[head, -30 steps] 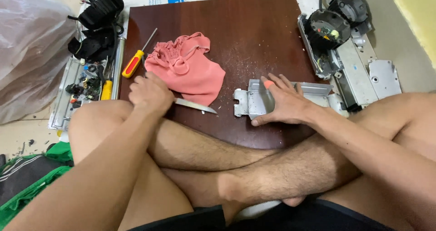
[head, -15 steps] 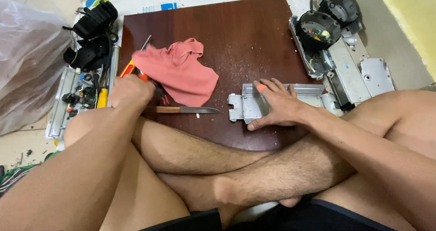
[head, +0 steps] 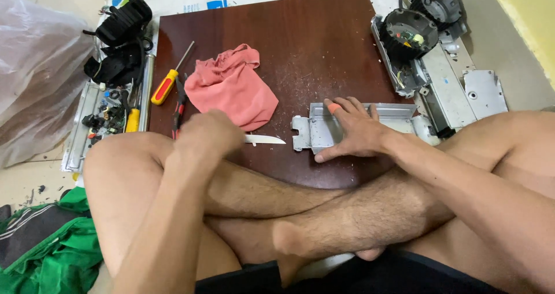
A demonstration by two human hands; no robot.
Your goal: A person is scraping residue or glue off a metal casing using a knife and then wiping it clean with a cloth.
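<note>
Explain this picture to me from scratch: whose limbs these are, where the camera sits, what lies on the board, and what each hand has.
The single view comes from a camera worn on a person's head, looking down at their own crossed legs and two bare hands. No machine is involved.

In front of them lies a dark red-brown wooden board on the floor. On it are a crumpled pink cloth, a yellow-and-red-handled screwdriver and a grey folded sheet-metal bracket.

The left hand is closed over the handle of a knife with a pale blade, whose blade points toward the bracket. The right hand presses flat on the bracket, fingers spread; it grips nothing.

Beside the board sit round black motor housings on the right and a tray of small parts on the left.
</note>
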